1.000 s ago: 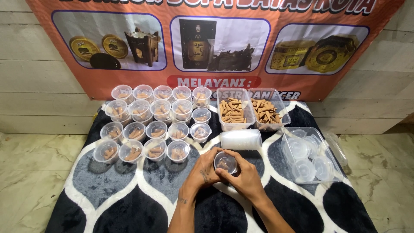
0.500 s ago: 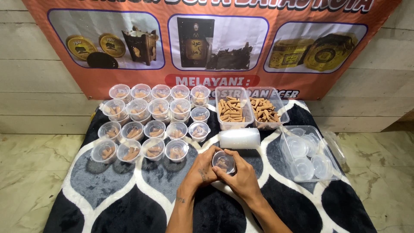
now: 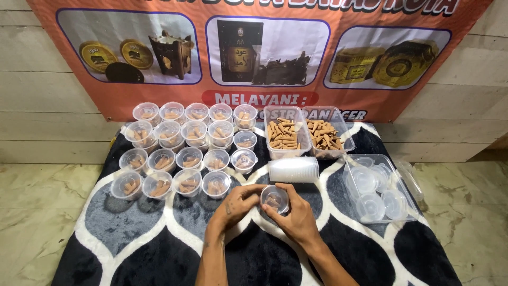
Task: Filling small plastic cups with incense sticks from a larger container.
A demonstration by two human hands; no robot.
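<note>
Both hands met at one small clear cup (image 3: 275,198) of brown cones on the patterned rug (image 3: 159,249); right hand (image 3: 297,217) cupped it, while left hand (image 3: 237,204) had slid leftward since a second ago, fingertips only touching its rim; filled cups (image 3: 188,153) sat beyond.
</note>
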